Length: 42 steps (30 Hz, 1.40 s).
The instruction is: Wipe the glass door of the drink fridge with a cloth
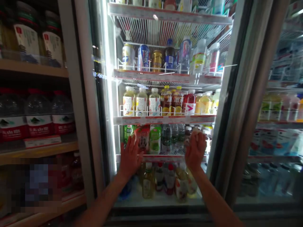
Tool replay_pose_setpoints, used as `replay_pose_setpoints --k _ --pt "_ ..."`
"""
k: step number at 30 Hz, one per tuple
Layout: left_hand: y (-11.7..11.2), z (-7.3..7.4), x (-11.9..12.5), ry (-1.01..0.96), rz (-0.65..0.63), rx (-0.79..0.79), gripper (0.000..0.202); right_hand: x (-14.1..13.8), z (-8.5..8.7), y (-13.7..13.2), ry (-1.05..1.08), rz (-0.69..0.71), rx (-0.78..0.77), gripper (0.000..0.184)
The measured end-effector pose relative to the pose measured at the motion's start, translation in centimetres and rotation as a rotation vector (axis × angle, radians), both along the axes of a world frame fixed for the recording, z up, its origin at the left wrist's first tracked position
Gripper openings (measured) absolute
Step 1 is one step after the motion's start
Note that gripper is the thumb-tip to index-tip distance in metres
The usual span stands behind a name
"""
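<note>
Pale wad (195,131) — in right hand (195,148)

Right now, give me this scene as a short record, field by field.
Place: white-lit, glass-fronted drinks cooler
Left hand: open, fingers spread, before a red-fronted drink container; contact with the glass unclear
Right hand: curled on a pale crumpled item, material unclear
Between hands: green-labelled bottle, clear dark-labelled plastic bottles
Left of cooler: brown shelves with red-capped clear plastic bottles

Light strip (109,85) glares — edges dim, apparently blurred.
</note>
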<state>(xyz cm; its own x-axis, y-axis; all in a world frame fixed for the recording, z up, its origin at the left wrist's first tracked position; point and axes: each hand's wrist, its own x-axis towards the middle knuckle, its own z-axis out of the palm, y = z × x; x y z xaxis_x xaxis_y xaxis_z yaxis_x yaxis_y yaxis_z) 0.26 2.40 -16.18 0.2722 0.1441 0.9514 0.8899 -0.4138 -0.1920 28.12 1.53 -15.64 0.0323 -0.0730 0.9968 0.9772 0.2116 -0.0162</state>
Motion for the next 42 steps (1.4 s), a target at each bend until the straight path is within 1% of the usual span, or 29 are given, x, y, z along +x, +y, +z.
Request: replay_pose_setpoints --k 1,3,6,8,9,10,12,14,15,16,17,18,21,22,23,24,28,29,30,31,34,35,36,37,38,41,42 --pt "0.0 0.0 -0.6 -0.006 0.017 0.001 0.071 -0.6 0.2 0.2 0.015 0.008 0.017 0.063" --pt "0.0 -0.2 -1.5 -0.020 0.050 -0.004 0.071 -3.3 -0.2 0.5 -0.033 0.063 0.004 0.062" --pt "-0.1 -0.8 -2.5 -0.038 0.089 -0.022 0.072 -9.0 -2.1 0.5 -0.221 0.170 -0.078 0.061" --pt "-0.1 -1.3 -3.3 -0.052 0.111 -0.038 0.072 -11.6 -2.7 0.3 -0.359 0.209 -0.136 0.058" --pt "-0.1 -1.5 -3.8 -0.062 0.124 -0.046 0.072 -12.3 -2.5 0.3 -0.401 0.214 -0.148 0.057" --pt "-0.1 -1.6 -4.5 -0.073 0.137 -0.056 0.072 -12.6 -2.0 0.3 -0.410 0.211 -0.146 0.057" --pt "-0.1 -1.8 -6.0 -0.098 0.163 -0.072 0.073 -12.6 -0.1 0.6 -0.342 0.199 -0.112 0.059" --pt "-0.1 -2.0 -7.5 -0.126 0.190 -0.087 0.074 -12.8 1.9 1.0 -0.221 0.185 -0.059 0.062" --pt "-0.1 -2.2 -8.3 -0.136 0.201 -0.093 0.074 -13.2 2.4 1.2 -0.187 0.184 -0.047 0.062" --pt "-0.1 -2.3 -8.9 -0.143 0.211 -0.100 0.074 -13.9 2.4 1.4 -0.192 0.193 -0.046 0.061" --pt "-0.1 -2.5 -9.4 -0.148 0.222 -0.104 0.073 -14.8 2.0 1.4 -0.238 0.211 -0.051 0.058" --pt "-0.2 -2.7 -9.9 -0.149 0.231 -0.109 0.073 -15.8 1.1 1.4 -0.318 0.234 -0.059 0.053" --pt "-0.4 -3.0 -10.9 -0.147 0.252 -0.108 0.071 -18.7 -2.3 1.2 -0.626 0.310 -0.085 0.037" --pt "-0.5 -3.0 -11.2 -0.147 0.258 -0.104 0.071 -19.3 -3.0 1.2 -0.691 0.323 -0.094 0.035" --pt "-0.6 -3.0 -11.5 -0.147 0.262 -0.100 0.070 -19.9 -3.1 1.3 -0.719 0.330 -0.109 0.034" --pt "-0.7 -2.9 -11.8 -0.148 0.267 -0.099 0.070 -20.3 -2.7 1.4 -0.711 0.331 -0.123 0.035" --pt "-1.1 -2.2 -12.7 -0.175 0.289 -0.107 0.070 -21.8 1.4 2.2 -0.549 0.310 -0.167 0.042" --pt "-1.2 -2.0 -12.9 -0.183 0.293 -0.107 0.070 -22.2 1.8 2.3 -0.540 0.312 -0.175 0.041" --pt "-1.2 -1.9 -13.0 -0.187 0.294 -0.105 0.069 -22.6 1.8 2.3 -0.558 0.321 -0.183 0.040" --pt "-1.3 -1.8 -13.1 -0.188 0.292 -0.102 0.069 -22.9 1.2 2.2 -0.604 0.336 -0.191 0.039" --pt "-1.6 -1.7 -13.3 -0.185 0.275 -0.104 0.067 -23.0 -2.3 1.6 -0.779 0.384 -0.205 0.034" --pt "-1.6 -1.7 -13.2 -0.186 0.266 -0.109 0.067 -22.6 -3.4 1.4 -0.817 0.390 -0.203 0.034" --pt "-1.6 -1.7 -13.1 -0.186 0.255 -0.118 0.067 -22.1 -3.9 1.3 -0.830 0.389 -0.193 0.034" --pt "-1.6 -1.7 -12.8 -0.187 0.246 -0.128 0.067 -21.4 -4.0 1.2 -0.811 0.377 -0.180 0.034" --pt "-1.5 -1.7 -12.4 -0.186 0.239 -0.135 0.067 -20.6 -3.5 1.2 -0.764 0.355 -0.168 0.035" --pt "-1.1 -1.7 -10.5 -0.161 0.219 -0.108 0.068 -17.8 -0.7 1.3 -0.560 0.263 -0.159 0.041" --pt "-0.9 -1.8 -9.7 -0.144 0.209 -0.094 0.069 -16.9 -0.1 1.2 -0.514 0.238 -0.166 0.043"
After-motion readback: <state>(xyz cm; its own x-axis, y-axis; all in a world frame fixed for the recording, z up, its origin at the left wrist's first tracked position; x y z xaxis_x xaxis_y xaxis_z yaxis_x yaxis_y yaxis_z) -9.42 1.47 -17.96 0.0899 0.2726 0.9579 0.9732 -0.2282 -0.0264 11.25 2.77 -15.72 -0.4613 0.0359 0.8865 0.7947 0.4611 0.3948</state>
